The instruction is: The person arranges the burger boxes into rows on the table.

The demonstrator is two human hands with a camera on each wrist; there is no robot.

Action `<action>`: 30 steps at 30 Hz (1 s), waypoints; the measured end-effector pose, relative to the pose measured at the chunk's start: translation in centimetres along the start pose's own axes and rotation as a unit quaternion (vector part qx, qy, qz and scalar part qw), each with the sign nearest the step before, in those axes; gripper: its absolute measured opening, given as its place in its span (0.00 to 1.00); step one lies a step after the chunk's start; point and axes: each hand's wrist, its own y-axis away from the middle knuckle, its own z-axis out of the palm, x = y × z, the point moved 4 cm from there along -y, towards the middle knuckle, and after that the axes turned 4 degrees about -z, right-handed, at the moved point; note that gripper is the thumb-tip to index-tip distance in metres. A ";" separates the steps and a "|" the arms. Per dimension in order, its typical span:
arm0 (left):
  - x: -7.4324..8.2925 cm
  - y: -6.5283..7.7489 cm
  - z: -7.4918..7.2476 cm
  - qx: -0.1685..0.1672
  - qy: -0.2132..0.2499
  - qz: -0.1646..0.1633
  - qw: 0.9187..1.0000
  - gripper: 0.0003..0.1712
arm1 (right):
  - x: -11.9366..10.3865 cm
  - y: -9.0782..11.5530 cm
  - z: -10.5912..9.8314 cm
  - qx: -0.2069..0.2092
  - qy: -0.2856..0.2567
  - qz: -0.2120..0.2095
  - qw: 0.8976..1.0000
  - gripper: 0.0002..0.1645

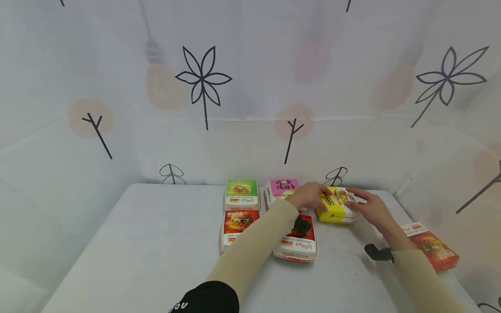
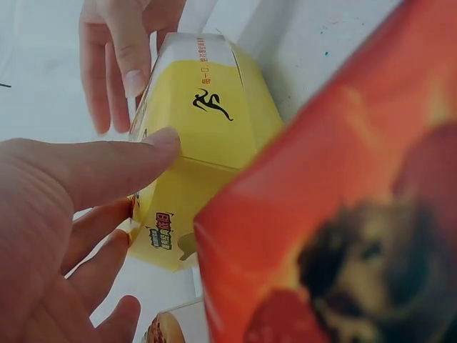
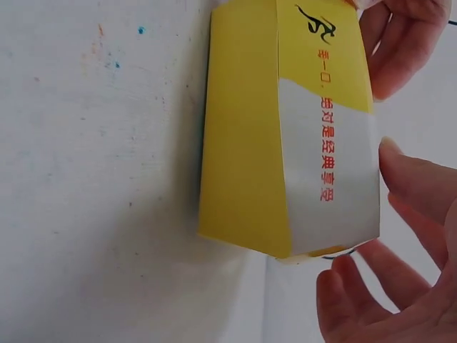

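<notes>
A yellow and white burger box [image 1: 336,214] lies on the white table at the right of a group of similar boxes, with both hands on it. My left hand [image 1: 311,196] grips its left end; in the left wrist view the thumb presses on the edge of the yellow box [image 2: 207,136] and the fingers reach round the far side. At the other end my right hand [image 1: 372,211] holds the box. The right wrist view has the thumb at the edge of the white end of the box [image 3: 328,164], with the other fingers round the end.
Left of the yellow box stand a green box [image 1: 241,188], a pink box [image 1: 282,187], a red box [image 1: 239,219] and a red and white box [image 1: 295,250] under the left forearm. Another red box [image 1: 432,250] lies by the right edge beside the right sleeve. Patterned cloth hangs behind.
</notes>
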 end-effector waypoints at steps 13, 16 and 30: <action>0.1 0.1 0.2 -0.010 -0.022 0.013 1.000 0.29 | 0.6 -1.7 0.0 -0.014 -0.033 -0.010 0.999 0.38; 0.1 0.1 0.3 -0.010 -0.027 0.013 1.000 0.29 | 1.0 -1.9 0.3 -0.021 -0.033 -0.007 0.999 0.36; 0.8 0.2 0.5 -0.004 -0.074 0.010 0.997 0.29 | 2.0 -1.8 0.6 -0.029 -0.027 0.041 0.998 0.36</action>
